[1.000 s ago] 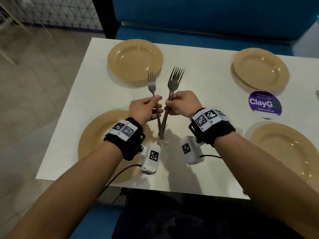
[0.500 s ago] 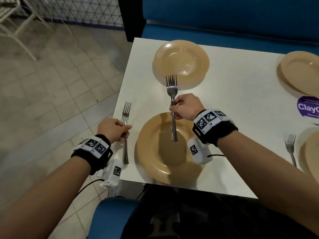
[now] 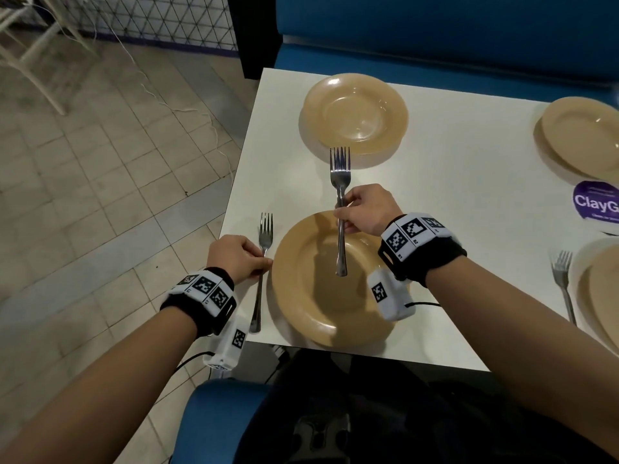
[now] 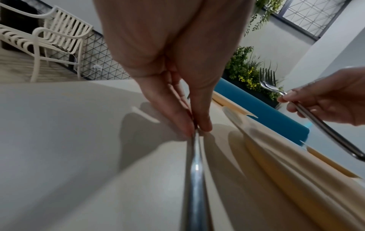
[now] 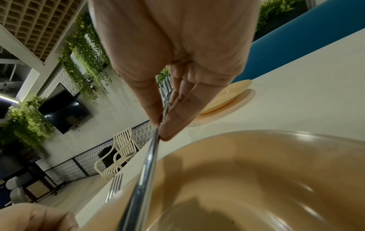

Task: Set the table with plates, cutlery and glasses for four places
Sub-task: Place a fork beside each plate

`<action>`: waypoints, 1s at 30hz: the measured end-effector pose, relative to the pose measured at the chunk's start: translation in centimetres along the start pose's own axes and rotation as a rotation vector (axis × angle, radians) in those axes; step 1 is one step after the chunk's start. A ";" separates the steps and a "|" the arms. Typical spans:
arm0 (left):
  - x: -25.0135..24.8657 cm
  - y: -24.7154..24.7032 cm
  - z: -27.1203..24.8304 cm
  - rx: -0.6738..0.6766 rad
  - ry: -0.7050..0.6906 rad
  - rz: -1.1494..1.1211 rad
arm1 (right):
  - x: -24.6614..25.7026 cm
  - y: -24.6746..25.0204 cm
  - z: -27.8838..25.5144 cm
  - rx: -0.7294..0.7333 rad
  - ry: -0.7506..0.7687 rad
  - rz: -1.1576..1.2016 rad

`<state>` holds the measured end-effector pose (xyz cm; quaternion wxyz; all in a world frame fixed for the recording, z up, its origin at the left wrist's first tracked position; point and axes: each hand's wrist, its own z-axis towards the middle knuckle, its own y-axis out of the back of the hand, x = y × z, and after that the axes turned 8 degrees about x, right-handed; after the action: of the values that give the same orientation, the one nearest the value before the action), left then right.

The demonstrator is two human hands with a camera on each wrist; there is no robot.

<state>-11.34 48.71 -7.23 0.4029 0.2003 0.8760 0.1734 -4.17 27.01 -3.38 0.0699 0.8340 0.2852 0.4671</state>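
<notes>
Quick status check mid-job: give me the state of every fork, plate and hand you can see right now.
Left hand: pinches steel fork by near-left plate.
Left steel fork: on white table, beside the near-left tan plate.
Right hand: grips fork bundle.
Fork bundle: lifted above that plate.
Far-left tan plate: empty.
Right-edge fork: lying beside a plate.

A café or restaurant dining room is suggested by the blue upholstered booth seat (image 3: pixel 435 25) set against a white bench (image 3: pixel 469 182) marked with a round branded sticker (image 3: pixel 596 204). Hanging greenery (image 5: pixel 85 51), a wall-mounted screen (image 5: pixel 65 111), cream slatted chairs (image 4: pixel 57 42) and a tiled floor (image 3: pixel 100 195) are also seen.
</notes>
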 end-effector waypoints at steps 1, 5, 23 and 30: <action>0.0 0.0 0.0 0.000 -0.003 -0.013 | -0.1 0.0 0.0 -0.002 -0.001 0.007; 0.1 -0.2 -0.1 0.012 -0.008 -0.040 | -0.2 -0.1 -0.1 -0.005 -0.001 0.009; 1.0 -0.7 -0.2 0.019 -0.009 -0.103 | 0.2 -0.7 -0.1 0.002 0.005 -0.011; 0.7 -0.5 -0.1 0.006 -0.014 -0.078 | 0.2 -0.6 -0.1 0.010 0.016 -0.011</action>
<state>-11.93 48.57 -7.87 0.4149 0.1683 0.8809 0.1534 -4.45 27.57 -3.39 0.0661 0.8291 0.2926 0.4718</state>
